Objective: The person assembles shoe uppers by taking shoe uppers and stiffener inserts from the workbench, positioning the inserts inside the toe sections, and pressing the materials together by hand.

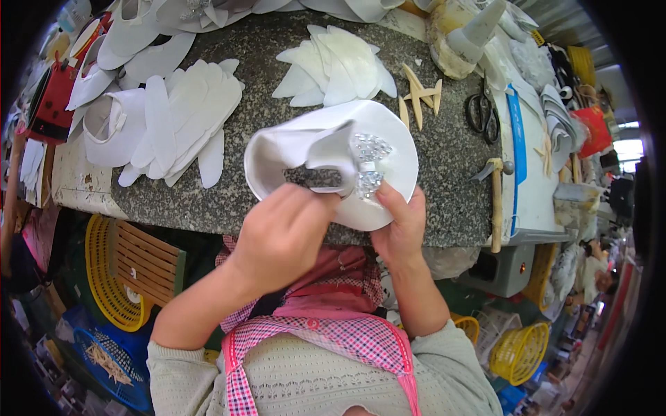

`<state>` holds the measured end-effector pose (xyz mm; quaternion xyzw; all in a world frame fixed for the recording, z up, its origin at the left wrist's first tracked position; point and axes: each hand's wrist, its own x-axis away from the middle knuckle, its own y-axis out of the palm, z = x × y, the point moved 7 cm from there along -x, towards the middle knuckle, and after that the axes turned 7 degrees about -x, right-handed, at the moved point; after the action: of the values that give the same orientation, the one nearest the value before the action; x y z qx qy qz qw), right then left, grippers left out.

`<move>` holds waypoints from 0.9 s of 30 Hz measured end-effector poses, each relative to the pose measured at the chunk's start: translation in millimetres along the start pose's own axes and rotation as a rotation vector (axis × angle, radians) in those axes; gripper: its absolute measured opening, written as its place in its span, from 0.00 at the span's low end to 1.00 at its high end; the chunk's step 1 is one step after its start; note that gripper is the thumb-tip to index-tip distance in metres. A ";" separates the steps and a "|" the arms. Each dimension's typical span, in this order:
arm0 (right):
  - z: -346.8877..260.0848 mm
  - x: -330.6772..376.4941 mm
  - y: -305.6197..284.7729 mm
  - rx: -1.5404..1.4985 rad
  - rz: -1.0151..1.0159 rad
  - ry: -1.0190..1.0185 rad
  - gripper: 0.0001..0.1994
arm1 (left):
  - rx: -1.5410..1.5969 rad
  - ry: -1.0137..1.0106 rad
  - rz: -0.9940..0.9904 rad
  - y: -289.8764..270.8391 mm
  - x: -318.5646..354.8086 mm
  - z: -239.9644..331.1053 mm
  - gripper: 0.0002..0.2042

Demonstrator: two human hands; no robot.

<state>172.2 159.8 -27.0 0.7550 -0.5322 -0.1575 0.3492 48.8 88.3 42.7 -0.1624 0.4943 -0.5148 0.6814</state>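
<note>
A white shoe upper [394,145] with a wide flared edge is held just above the front of the stone worktop. A silver rhinestone bow [369,165] sits on its right part. My right hand [404,220] grips the lower right edge, thumb on top beside the bow and the fingers mostly hidden underneath. At the near side of the upper's opening, my left hand [281,225] is closed, its fingers pinching the opening's edge. Part of those fingertips is hidden by the hand itself. Dark worktop shows through the opening.
On the speckled worktop [260,132] lie long white pieces [187,118], pointed white pieces [336,66] and wooden sticks [420,97]. At right are black scissors [483,116], a hammer [497,201] and a glue-crusted pot [449,52]. More white uppers [114,128] lie left.
</note>
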 end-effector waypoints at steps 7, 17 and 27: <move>14.1 13.0 -9.5 0.072 0.154 -0.174 0.20 | -0.132 -0.003 0.070 18.8 15.0 -0.9 0.13; -11.0 -6.1 1.7 0.306 -0.152 0.067 0.16 | 0.006 0.173 -0.351 24.1 4.8 -11.7 0.11; 20.4 15.5 6.1 -0.138 -0.058 0.149 0.23 | 0.066 0.025 -0.325 20.3 4.6 -14.3 0.15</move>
<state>161.5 137.1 -35.1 0.7538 -0.4705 -0.1473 0.4345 47.7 96.9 19.0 -0.2113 0.4528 -0.6362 0.5879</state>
